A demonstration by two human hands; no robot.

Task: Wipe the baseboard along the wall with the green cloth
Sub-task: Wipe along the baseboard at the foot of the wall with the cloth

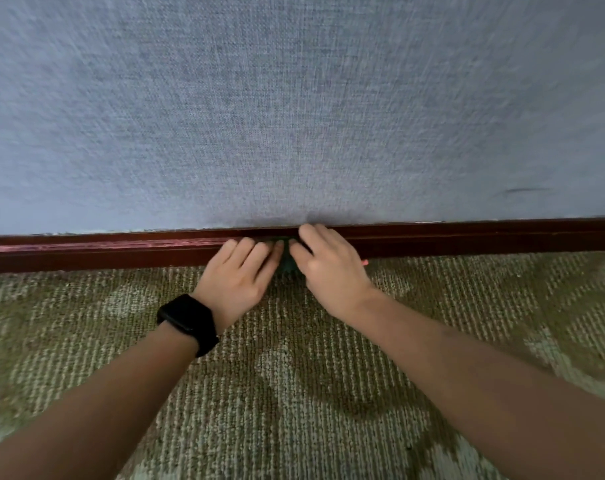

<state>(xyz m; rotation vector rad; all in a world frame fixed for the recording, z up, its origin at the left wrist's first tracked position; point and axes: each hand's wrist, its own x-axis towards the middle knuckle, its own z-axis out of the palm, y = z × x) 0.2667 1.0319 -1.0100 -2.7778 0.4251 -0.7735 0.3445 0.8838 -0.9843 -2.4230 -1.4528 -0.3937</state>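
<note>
A dark red-brown baseboard (pixel 467 235) runs across the foot of a grey-blue textured wall (pixel 294 116). The green cloth (pixel 287 261) is bunched against the baseboard at the middle, and only a small dark-green patch of it shows between my two hands. My left hand (pixel 240 275), with a black watch on its wrist, presses the cloth from the left with its fingers laid fairly straight against the board. My right hand (pixel 328 263) covers the cloth from the right, fingertips up on the baseboard's top edge. How the fingers lie under the cloth is hidden.
Patterned olive and beige carpet (pixel 294 393) covers the floor up to the baseboard. A small pink-red tip (pixel 364 262) pokes out at the foot of the board just right of my right hand. A short dark mark (pixel 522 190) is on the wall at the right.
</note>
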